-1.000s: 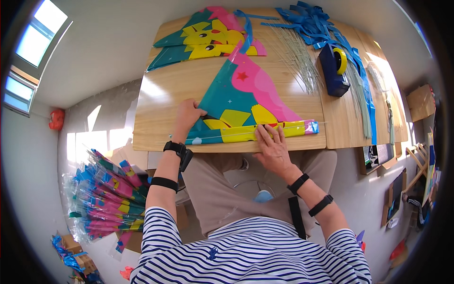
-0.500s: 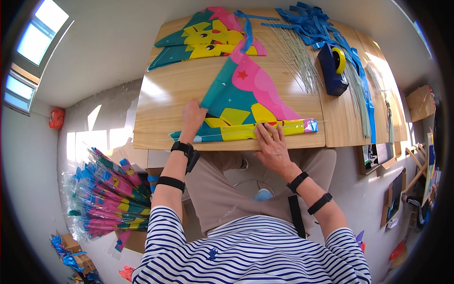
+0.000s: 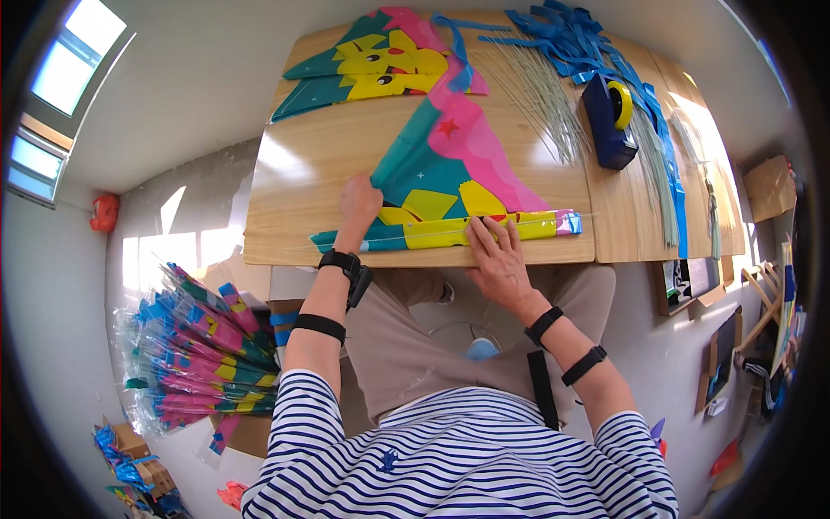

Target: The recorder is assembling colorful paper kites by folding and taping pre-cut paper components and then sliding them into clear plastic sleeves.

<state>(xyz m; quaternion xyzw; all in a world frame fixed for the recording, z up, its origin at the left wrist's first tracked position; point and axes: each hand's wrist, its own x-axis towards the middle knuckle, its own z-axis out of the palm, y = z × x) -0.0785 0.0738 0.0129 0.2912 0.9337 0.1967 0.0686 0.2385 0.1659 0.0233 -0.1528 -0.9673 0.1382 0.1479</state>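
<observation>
A kite (image 3: 424, 173) of thin teal, pink and yellow sheet lies on the table before me, its lower edge folded into a flat roll (image 3: 432, 232). Thin clear rods run along that roll and stick out past its ends. My left hand (image 3: 359, 208) is closed, with curled fingers pinching the kite's left edge just above the roll; the fingertips are partly hidden. Across the roll, right of its middle, my right hand (image 3: 500, 259) rests with fingers stretched out and pressing down. A blue ribbon tail (image 3: 458, 52) trails from the kite's pink tip.
Folded kites (image 3: 372, 65) lie at the far left of the table (image 3: 298, 190). Thin rods (image 3: 549, 104), blue ribbons (image 3: 562, 35) and a dark blue tape dispenser (image 3: 609, 130) occupy its right side. Wrapped kites (image 3: 207, 355) are bundled at my lower left.
My left hand has shifted slightly right, carrying the kite's left edge with it. The pink part looks more rumpled. My right hand stays on the roll, and the view has tilted slightly.
</observation>
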